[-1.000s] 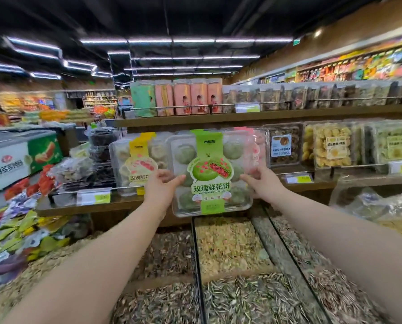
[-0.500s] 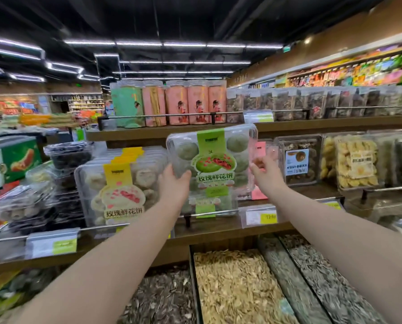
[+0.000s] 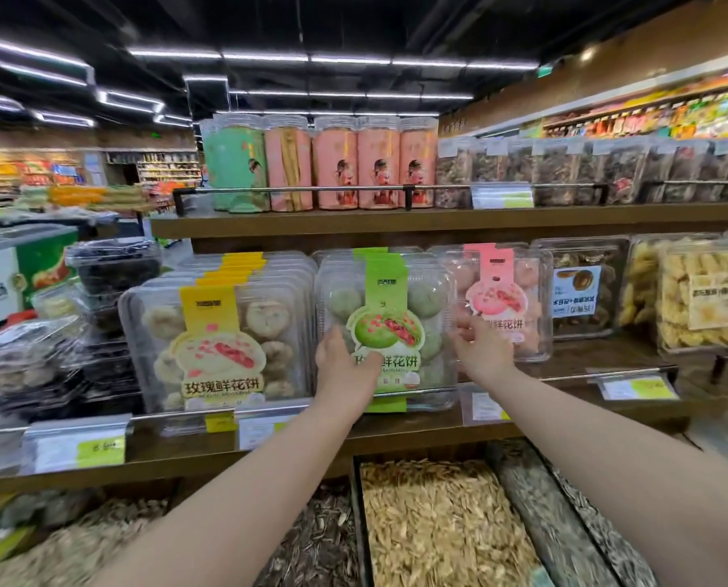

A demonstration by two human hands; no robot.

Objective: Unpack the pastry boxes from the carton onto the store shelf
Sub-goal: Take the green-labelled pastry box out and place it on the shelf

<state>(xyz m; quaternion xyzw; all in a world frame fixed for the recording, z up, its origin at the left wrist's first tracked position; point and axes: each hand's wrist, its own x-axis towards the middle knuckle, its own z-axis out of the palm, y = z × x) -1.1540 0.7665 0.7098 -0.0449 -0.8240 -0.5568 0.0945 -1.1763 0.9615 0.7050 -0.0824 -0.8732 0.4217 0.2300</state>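
A clear pastry box with a green label (image 3: 389,319) stands upright on the middle wooden shelf (image 3: 396,434), in front of another green-labelled box. My left hand (image 3: 345,366) grips its lower left side, partly covering the label. At the box's right edge, my right hand (image 3: 480,347) holds it with curled fingers. A row of yellow-labelled pastry boxes (image 3: 218,345) stands directly left of it. A pink-labelled box (image 3: 502,298) stands directly right, partly behind my right hand. The carton is out of view.
A thin metal rail (image 3: 226,410) with price tags runs along the shelf front. The upper shelf (image 3: 396,224) carries pink and green canisters. Open bins of seeds (image 3: 438,523) lie below my arms. Black trays (image 3: 112,264) are stacked at the left.
Both hands carried the green-labelled box forward and down, from raised in the air to standing on the shelf between the yellow and pink boxes. The view moved closer to the shelf.
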